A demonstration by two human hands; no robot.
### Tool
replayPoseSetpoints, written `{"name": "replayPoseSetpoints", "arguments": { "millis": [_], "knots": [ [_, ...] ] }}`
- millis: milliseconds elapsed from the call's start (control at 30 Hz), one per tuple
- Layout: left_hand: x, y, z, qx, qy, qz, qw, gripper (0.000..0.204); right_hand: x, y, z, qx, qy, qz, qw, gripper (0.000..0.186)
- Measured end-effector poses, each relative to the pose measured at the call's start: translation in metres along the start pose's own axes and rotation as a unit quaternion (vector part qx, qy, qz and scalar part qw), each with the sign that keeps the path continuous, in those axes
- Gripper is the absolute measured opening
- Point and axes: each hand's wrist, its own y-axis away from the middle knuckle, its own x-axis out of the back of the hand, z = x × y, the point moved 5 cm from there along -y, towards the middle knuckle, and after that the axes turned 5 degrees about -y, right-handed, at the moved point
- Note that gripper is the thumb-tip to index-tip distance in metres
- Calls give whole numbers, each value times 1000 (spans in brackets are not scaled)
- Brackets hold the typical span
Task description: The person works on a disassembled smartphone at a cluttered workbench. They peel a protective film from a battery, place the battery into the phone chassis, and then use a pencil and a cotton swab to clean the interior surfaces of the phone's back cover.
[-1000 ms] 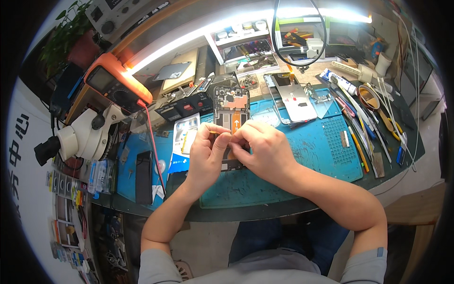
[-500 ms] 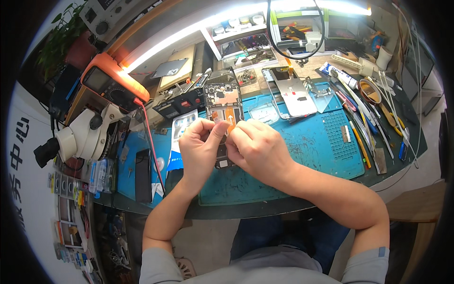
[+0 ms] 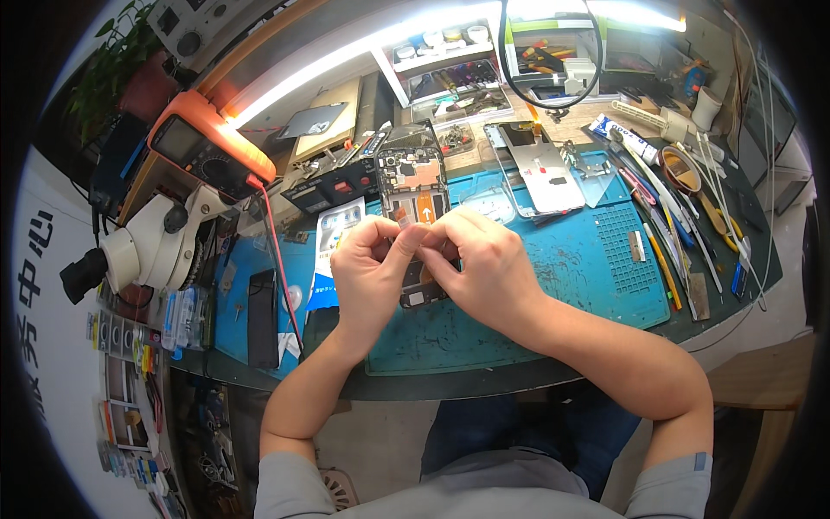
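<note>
An opened phone (image 3: pixel 415 177) lies on the teal work mat, its circuit board and an orange strip with a white arrow showing. My left hand (image 3: pixel 372 272) is over the phone's lower half, thumb and fingers pinched together. Close against it, my right hand (image 3: pixel 488 272) is closed too, its thumb and fingertips meeting the left thumb. Whatever the fingertips hold is too small and too covered to make out. Both hands hide the phone's middle, while its lower end shows beneath them.
The teal mat (image 3: pixel 562 277) carries a second, silvery phone part (image 3: pixel 552 177) at the back. Several tweezers and pens lie to the right by a tape roll (image 3: pixel 680 169). On the left stand an orange multimeter (image 3: pixel 212 147), a white microscope (image 3: pixel 143 246) and a dark phone-shaped slab (image 3: pixel 263 320).
My right hand has turned and its fingertips have come up against my left thumb. The view has shifted slightly; the phone stays under my hands.
</note>
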Motion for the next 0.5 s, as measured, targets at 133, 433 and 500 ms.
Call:
{"name": "replayPoseSetpoints", "arguments": {
  "millis": [133, 433, 500],
  "knots": [
    [0, 1, 1, 1, 6, 6, 1000, 22, -1, 0, 0, 2, 2, -1, 1000, 13],
    [-3, 1, 5, 1, 17, -12, 1000, 18, -2, -1, 0, -7, 9, -11, 1000, 13],
    [-4, 0, 5, 2, 26, -13, 1000, 18, -3, -1, 0, 6, 21, -14, 1000, 13]
  ]
}}
